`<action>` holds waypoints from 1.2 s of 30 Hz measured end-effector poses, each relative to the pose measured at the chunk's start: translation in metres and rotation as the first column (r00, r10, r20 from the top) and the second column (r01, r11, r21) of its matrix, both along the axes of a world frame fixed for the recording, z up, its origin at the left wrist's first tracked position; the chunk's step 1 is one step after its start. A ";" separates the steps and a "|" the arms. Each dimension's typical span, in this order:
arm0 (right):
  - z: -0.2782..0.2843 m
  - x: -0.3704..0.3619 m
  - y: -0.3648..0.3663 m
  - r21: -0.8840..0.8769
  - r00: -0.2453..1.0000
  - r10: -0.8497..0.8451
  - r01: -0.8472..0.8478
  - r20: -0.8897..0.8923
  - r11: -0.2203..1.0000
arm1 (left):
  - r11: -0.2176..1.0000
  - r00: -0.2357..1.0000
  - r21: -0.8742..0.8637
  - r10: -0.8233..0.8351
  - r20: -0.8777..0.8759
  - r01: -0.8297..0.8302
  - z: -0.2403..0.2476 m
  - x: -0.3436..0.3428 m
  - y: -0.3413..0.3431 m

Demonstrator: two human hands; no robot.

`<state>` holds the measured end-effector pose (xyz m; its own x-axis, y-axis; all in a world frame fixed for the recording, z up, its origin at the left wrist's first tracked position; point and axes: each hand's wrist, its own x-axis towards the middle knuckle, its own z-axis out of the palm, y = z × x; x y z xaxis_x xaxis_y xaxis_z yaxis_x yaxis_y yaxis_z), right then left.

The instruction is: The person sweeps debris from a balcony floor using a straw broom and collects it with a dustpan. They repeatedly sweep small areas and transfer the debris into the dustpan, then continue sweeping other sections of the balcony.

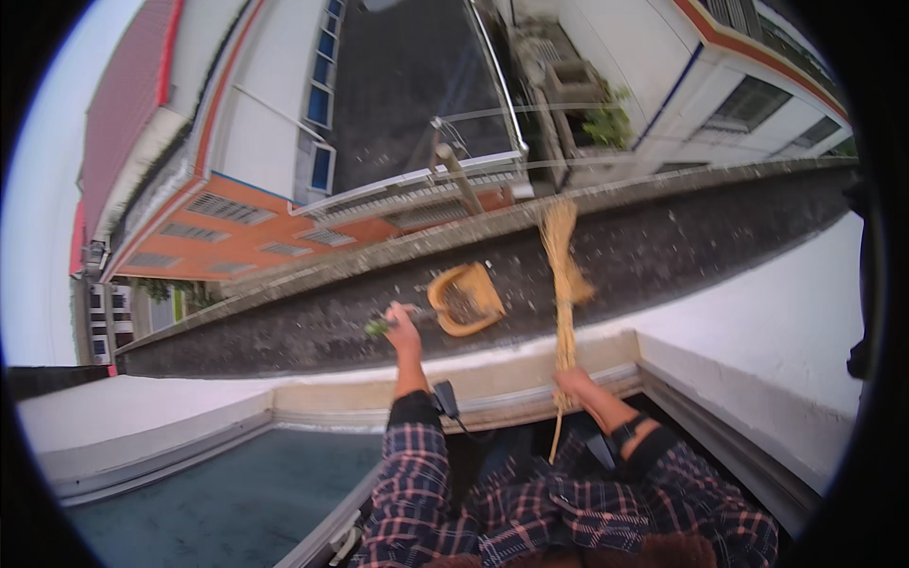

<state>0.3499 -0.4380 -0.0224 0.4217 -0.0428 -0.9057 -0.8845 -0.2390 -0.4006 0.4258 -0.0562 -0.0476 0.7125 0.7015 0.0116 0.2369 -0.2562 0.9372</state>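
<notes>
Yellow dustpan (471, 328), debris (464, 303) inside, over dark ledge (682, 248). Left hand (403, 331): fingers clamped on dustpan handle (423, 313). Right hand (573, 382): fingers clamped on straw broom (564, 317), right of dustpan, bristles (559, 227) outward. Near-end grips probably buy reach past the sill (507, 401) on the dustpan's near side.

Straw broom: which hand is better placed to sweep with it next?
The right hand, probably: it grips the straw broom, while the left hand holds the yellow dustpan by its handle.

Wears navy plaid slvs (414, 478) w/ pink lines, blk cuffs (414, 409), dk R-wrist band (628, 432).
</notes>
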 end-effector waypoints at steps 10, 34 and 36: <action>0.051 -0.008 -0.046 -0.049 0.991 0.054 -0.060 -0.119 0.997 | 0.990 0.971 -0.066 0.112 -0.210 -0.128 -0.031 -0.009 -0.003; 0.086 0.012 -0.095 0.151 0.936 -0.267 0.305 -0.228 0.940 | 0.496 0.659 -0.488 0.708 -0.251 -0.719 0.131 -0.095 0.016; 0.093 0.014 -0.089 0.161 0.947 -0.249 0.283 -0.203 0.945 | 0.502 0.650 -0.458 0.715 -0.257 -0.733 0.131 -0.088 0.008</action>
